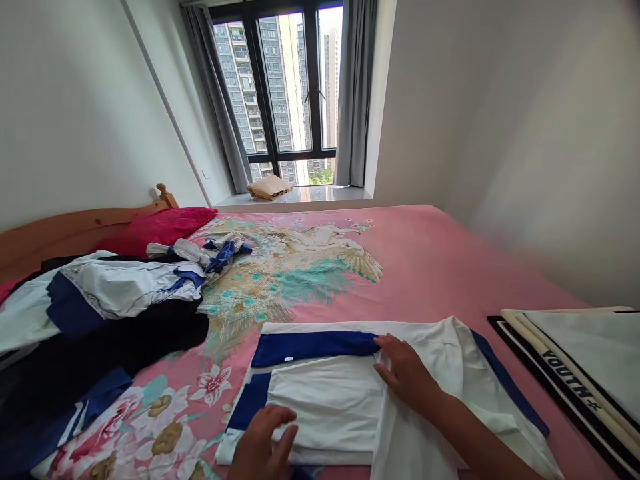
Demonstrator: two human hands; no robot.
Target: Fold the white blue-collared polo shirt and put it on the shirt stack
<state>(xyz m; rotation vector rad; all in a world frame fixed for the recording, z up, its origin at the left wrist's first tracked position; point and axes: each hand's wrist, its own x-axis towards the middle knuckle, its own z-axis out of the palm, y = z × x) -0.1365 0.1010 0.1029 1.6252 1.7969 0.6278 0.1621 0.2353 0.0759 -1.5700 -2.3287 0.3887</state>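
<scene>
A white shirt with blue trim (330, 393) lies partly folded on the pink bedspread (425, 260) in front of me. My right hand (407, 373) rests flat on the shirt's middle, fingers pointing left at the blue band. My left hand (263, 443) presses on the shirt's near edge at the bottom of the view, fingers spread on the white cloth. Neither hand grips anything.
A heap of white, blue and black clothes (100, 313) lies at the left, by a red pillow (160, 227) and the wooden headboard (75, 230). Folded garments (580, 373) are stacked at the right edge. Beyond the bed are a window sill with a tan bag (270, 187) and a white wall (525, 133) at the right.
</scene>
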